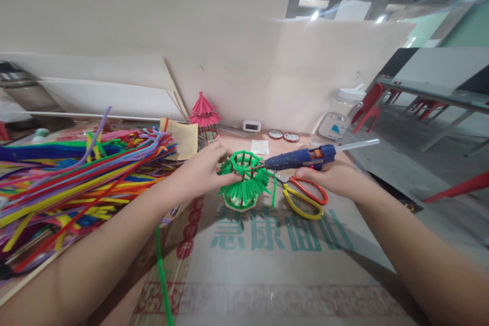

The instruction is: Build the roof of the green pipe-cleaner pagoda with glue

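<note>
My left hand [206,165] grips the left side of a small green pipe-cleaner pavilion [244,181] that stands on a flattened cardboard sheet [275,254]. My right hand [336,178] is closed round a blue glue gun [301,158]; its nozzle points left and touches the pavilion's upper ring. A clear glue stick pokes out of the gun's back end toward the right. Scissors [305,197] with red and yellow handles lie on the cardboard just under the gun.
A big heap of coloured pipe cleaners [76,178] fills the left side. A pink finished pavilion [205,114], a small white clock [251,126], two round lids [283,135] and a plastic jar [342,114] stand by the back wall. One loose green pipe cleaner [163,275] lies near me. Red chairs stand at right.
</note>
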`<action>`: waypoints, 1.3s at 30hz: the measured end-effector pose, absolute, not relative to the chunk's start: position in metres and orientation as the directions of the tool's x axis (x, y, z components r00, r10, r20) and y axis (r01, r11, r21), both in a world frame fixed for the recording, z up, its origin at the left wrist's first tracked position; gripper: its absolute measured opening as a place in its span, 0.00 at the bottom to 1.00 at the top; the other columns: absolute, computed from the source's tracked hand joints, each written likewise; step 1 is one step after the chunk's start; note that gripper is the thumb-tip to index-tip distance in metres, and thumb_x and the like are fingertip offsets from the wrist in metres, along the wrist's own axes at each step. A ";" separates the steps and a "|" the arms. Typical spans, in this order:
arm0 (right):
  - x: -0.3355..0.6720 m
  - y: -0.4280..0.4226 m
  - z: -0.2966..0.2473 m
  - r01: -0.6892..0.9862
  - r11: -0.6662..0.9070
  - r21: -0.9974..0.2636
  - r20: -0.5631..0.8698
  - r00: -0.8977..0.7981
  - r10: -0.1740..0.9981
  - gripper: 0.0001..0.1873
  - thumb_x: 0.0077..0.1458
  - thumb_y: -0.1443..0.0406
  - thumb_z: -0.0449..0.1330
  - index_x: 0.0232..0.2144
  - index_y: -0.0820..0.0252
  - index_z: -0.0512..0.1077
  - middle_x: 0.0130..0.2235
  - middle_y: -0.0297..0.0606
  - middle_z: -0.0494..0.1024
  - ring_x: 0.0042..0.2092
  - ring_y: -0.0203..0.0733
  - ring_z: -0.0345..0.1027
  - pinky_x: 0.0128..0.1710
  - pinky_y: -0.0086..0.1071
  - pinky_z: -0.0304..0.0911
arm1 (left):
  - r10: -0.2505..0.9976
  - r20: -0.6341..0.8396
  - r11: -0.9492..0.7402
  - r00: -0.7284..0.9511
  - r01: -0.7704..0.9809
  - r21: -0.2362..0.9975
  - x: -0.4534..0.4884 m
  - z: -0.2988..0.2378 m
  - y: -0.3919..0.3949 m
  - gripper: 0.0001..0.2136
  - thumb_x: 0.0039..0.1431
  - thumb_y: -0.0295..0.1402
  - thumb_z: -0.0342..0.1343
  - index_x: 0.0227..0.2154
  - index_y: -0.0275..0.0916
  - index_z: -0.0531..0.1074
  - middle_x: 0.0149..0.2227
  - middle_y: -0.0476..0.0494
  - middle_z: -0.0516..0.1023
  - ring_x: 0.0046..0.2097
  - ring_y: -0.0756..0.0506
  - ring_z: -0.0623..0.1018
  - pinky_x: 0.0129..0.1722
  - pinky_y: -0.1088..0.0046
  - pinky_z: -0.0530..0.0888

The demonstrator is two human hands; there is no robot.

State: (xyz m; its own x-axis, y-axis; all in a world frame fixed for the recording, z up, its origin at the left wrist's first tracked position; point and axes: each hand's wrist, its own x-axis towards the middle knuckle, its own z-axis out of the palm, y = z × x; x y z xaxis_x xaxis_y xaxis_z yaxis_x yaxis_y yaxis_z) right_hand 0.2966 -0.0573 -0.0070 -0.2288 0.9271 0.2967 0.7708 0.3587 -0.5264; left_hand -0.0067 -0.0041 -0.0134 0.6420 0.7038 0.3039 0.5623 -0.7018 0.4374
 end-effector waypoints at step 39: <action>0.325 0.107 -0.095 0.900 -0.085 -0.429 0.037 0.111 0.993 0.19 0.64 0.59 0.60 0.54 0.60 0.70 0.55 0.44 0.74 0.51 0.47 0.72 0.49 0.46 0.71 | 0.743 0.427 -0.660 0.515 0.460 0.594 -0.033 0.012 -0.002 0.12 0.66 0.40 0.52 0.42 0.39 0.75 0.39 0.43 0.81 0.44 0.42 0.80 0.48 0.65 0.75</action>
